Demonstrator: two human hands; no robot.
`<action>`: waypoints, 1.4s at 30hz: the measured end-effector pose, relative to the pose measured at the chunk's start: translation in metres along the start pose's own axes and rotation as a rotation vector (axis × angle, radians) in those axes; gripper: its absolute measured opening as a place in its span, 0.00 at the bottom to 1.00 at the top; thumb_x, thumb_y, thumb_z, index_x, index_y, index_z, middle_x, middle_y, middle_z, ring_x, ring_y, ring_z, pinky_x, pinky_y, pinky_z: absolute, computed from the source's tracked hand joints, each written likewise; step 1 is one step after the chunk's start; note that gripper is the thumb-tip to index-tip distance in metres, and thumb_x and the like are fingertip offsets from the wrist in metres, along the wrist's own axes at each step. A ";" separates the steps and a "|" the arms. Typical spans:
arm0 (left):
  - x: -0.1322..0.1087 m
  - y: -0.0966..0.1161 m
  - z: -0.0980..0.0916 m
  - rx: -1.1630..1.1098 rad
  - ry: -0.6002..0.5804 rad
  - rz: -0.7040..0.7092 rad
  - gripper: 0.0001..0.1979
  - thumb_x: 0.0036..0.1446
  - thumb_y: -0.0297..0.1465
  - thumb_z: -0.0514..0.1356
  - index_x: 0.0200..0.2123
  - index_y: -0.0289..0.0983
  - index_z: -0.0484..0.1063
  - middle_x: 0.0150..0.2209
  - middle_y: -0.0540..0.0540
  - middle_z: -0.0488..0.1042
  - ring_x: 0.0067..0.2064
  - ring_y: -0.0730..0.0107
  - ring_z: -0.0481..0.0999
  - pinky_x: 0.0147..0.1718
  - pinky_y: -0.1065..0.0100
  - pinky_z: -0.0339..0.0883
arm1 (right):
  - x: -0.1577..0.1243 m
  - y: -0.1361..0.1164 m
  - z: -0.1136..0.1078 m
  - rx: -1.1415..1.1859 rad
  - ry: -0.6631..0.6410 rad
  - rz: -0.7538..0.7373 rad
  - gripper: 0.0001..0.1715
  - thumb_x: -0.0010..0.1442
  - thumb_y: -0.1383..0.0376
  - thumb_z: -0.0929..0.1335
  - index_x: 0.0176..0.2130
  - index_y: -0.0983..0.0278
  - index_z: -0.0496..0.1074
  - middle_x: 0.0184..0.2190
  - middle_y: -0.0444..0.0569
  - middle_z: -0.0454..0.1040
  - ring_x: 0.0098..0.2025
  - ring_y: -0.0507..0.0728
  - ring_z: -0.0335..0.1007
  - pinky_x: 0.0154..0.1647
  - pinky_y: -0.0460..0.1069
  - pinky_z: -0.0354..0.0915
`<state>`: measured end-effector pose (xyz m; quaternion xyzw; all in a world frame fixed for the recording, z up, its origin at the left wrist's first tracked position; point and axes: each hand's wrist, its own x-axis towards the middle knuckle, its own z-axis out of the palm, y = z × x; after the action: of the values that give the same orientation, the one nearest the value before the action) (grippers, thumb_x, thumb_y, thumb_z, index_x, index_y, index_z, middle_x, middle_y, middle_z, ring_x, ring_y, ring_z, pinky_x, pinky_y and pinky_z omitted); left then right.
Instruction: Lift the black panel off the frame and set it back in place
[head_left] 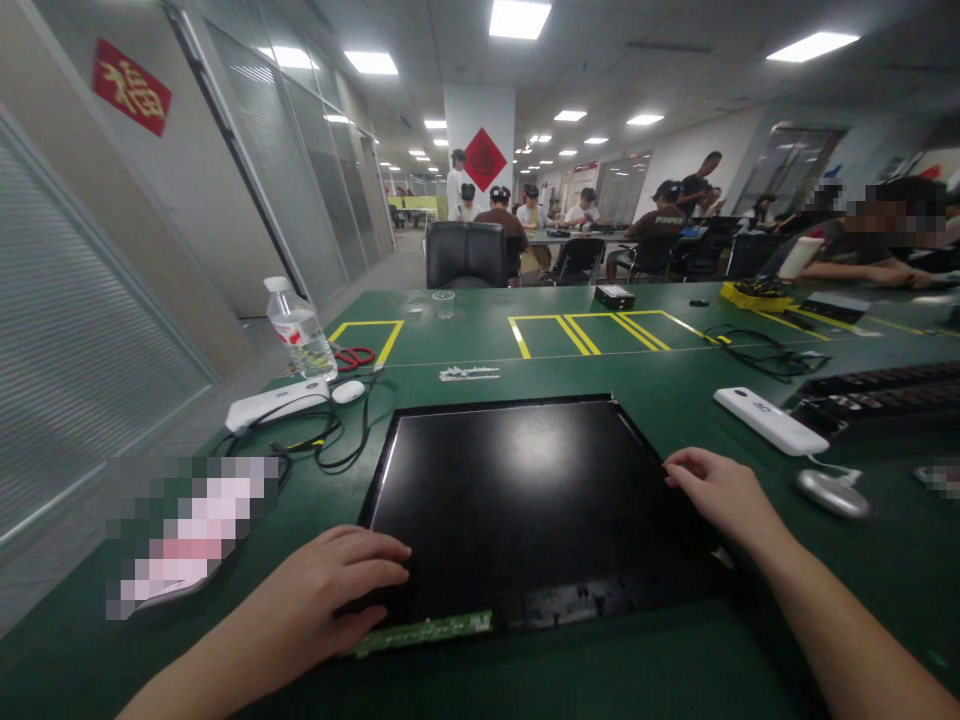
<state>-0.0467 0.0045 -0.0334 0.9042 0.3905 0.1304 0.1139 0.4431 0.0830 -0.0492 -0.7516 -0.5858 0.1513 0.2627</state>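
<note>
A black LCD panel lies flat on the green table in front of me, its dark face reflecting a ceiling light. A narrow green circuit board runs along its near left edge. My left hand rests over the near left corner, fingers stretched out and apart on the panel, thumb by the circuit board. At the right edge of the panel is my right hand, with thumb and forefinger pinched together on the rim. Its other fingers are curled and partly hidden.
Left of the panel are a water bottle, red-handled scissors, black cables and a white power bank. Another white power bank and a silver mouse-shaped device lie right. Several people sit beyond the table.
</note>
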 end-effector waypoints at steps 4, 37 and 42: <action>0.002 0.002 0.000 0.019 -0.021 -0.002 0.19 0.56 0.25 0.60 0.48 0.49 0.77 0.47 0.49 0.82 0.42 0.64 0.82 0.40 0.68 0.72 | 0.000 -0.002 -0.001 -0.001 -0.020 0.023 0.17 0.50 0.54 0.64 0.33 0.57 0.78 0.27 0.45 0.81 0.32 0.60 0.75 0.35 0.53 0.64; 0.002 0.002 0.004 -0.041 -0.082 -0.005 0.15 0.62 0.24 0.56 0.49 0.45 0.74 0.37 0.50 0.82 0.35 0.68 0.82 0.34 0.72 0.67 | 0.002 0.002 0.002 -0.030 -0.014 0.008 0.15 0.53 0.56 0.65 0.33 0.58 0.79 0.27 0.46 0.80 0.32 0.59 0.75 0.33 0.52 0.64; 0.002 0.003 0.003 -0.058 -0.083 0.000 0.15 0.62 0.24 0.56 0.49 0.46 0.74 0.37 0.49 0.82 0.35 0.68 0.82 0.33 0.73 0.67 | 0.002 0.001 0.002 -0.042 -0.020 0.015 0.15 0.52 0.56 0.65 0.34 0.58 0.79 0.27 0.46 0.80 0.31 0.59 0.74 0.32 0.52 0.63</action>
<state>-0.0425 0.0031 -0.0346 0.9052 0.3813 0.1040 0.1564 0.4436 0.0850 -0.0513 -0.7597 -0.5858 0.1484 0.2401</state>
